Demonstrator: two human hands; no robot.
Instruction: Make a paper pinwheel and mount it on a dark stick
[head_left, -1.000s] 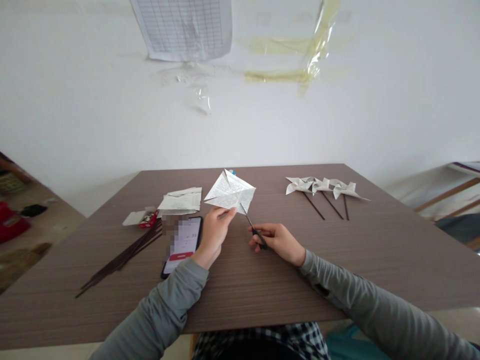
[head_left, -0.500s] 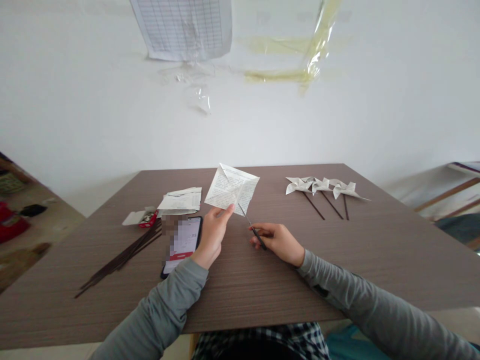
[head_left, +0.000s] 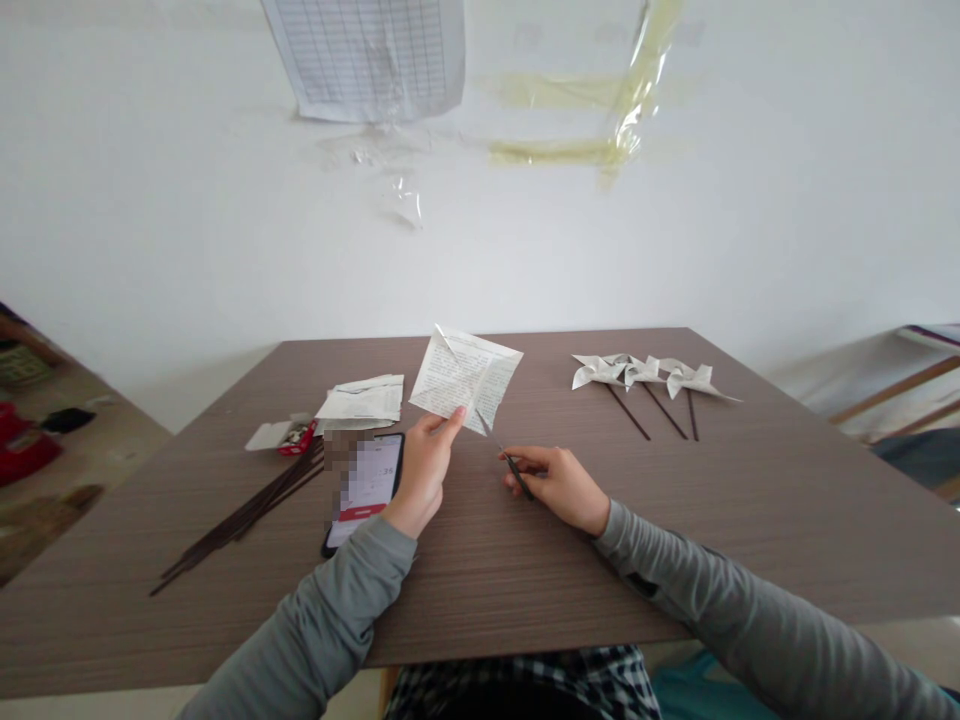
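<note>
A square of printed paper (head_left: 466,372) is held up above the table by my left hand (head_left: 425,468), thumb on its near edge. One slit shows near its upper left corner. My right hand (head_left: 559,485) is closed around the dark handles of a pair of scissors (head_left: 517,474). Their thin blades reach up to the paper's lower right edge and overlap it. Whether the blades are apart or together is too small to make out.
Left on the table (head_left: 480,600) are a stack of paper (head_left: 364,400), a small red-and-white box (head_left: 296,437), a bundle of dark sticks (head_left: 240,515) and a phone (head_left: 367,490). Several paper pinwheels (head_left: 641,372) on sticks lie at the back right.
The paper has shifted very slightly to the right and turned a little. Both hands and the scissors stay almost where they were.
</note>
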